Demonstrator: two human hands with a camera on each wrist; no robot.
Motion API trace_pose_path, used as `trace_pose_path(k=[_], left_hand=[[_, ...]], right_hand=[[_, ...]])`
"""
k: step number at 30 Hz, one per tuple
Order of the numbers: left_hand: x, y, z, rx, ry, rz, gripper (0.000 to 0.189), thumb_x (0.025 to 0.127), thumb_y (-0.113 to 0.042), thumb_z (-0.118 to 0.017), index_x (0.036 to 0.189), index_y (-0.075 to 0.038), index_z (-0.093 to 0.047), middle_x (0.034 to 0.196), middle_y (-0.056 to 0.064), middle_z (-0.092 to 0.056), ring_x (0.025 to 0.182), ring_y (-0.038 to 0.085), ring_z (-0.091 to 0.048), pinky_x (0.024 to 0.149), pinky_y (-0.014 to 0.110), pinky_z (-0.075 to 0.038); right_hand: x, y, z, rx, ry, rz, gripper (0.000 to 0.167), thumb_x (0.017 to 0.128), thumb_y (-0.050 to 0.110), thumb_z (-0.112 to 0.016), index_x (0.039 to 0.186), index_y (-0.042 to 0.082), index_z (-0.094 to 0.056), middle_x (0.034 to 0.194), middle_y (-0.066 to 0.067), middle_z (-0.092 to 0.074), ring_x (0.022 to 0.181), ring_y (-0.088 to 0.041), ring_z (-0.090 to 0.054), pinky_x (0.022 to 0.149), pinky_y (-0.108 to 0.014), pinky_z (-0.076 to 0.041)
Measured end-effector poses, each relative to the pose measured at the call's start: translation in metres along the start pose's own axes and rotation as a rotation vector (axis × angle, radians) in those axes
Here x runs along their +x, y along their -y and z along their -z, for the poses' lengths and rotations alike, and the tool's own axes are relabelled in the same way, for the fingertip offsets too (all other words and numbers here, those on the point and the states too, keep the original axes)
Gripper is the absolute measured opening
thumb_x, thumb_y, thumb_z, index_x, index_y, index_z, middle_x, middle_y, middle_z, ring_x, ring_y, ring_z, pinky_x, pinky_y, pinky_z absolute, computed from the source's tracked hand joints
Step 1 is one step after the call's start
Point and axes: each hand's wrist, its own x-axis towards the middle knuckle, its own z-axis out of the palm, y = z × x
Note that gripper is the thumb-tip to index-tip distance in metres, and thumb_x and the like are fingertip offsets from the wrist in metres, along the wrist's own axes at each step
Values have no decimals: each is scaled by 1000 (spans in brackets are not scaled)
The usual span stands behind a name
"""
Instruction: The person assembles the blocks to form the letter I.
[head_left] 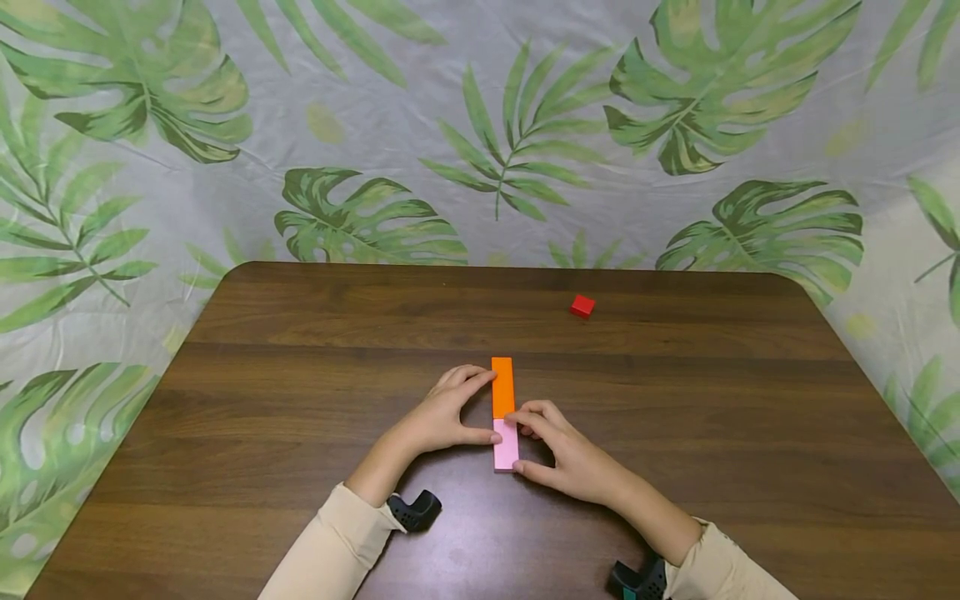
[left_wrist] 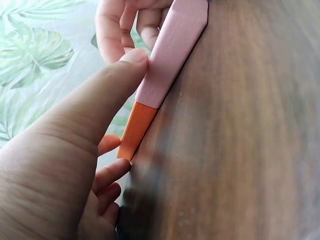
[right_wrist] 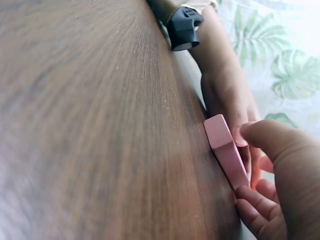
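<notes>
An orange block (head_left: 502, 387) and a pink block (head_left: 506, 450) lie end to end in one line on the table, the orange one farther away. My left hand (head_left: 442, 414) is on their left side; its thumb touches the pink block and a fingertip touches the orange one. My right hand (head_left: 567, 454) is at the right, its thumb by the pink block's near corner and its index finger over the seam. In the left wrist view, the pink block (left_wrist: 172, 52) meets the orange block (left_wrist: 137, 129). The right wrist view shows the pink block (right_wrist: 230, 152) between both hands.
A small red block (head_left: 582, 306) lies farther back on the brown wooden table (head_left: 300, 367), right of the line. Behind the table hangs a leaf-patterned cloth (head_left: 540, 225). Black devices sit on the left wrist (head_left: 416, 510) and right wrist (head_left: 637, 579).
</notes>
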Motion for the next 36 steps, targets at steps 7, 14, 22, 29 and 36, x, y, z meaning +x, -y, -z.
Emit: trace_pose_path(k=[7, 14, 22, 29, 36], left_hand=[[0, 0, 0, -16, -6, -8, 86, 67, -56, -69, 137, -14, -39, 131, 3, -38, 124, 20, -28, 99, 43, -27], [1, -1, 0, -20, 1, 1, 86, 67, -54, -71, 137, -15, -39, 132, 3, -38, 123, 18, -28, 99, 40, -26], [1, 0, 0, -23, 0, -3, 86, 67, -55, -70, 137, -14, -39, 131, 2, -38, 123, 17, -27, 100, 40, -25], [0, 0, 1, -15, 2, 3, 86, 67, -53, -71, 137, -14, -38, 131, 2, -38, 124, 17, -27, 100, 38, -25], [0, -1, 1, -21, 9, 13, 86, 67, -53, -71, 137, -15, -38, 132, 1, -38, 124, 17, -26, 101, 39, -24]], right_hand=[[2, 2, 5, 18, -62, -5, 50, 82, 23, -66, 126, 9, -47, 120, 0, -39, 98, -15, -47, 84, -30, -42], [6, 1, 12, -6, -144, -15, 53, 81, 20, -67, 127, 6, -46, 123, 1, -42, 107, -16, -46, 87, -37, -42], [14, -3, 24, -58, -180, -40, 55, 85, 28, -63, 130, 5, -41, 127, -3, -42, 115, -18, -42, 93, -43, -36], [24, -14, 35, -100, -276, -62, 60, 82, 23, -66, 132, 6, -39, 131, -5, -40, 119, -20, -39, 95, -43, -33], [32, -30, 45, -141, -373, -82, 64, 79, 19, -70, 133, 5, -38, 131, -10, -41, 119, -26, -39, 95, -47, -32]])
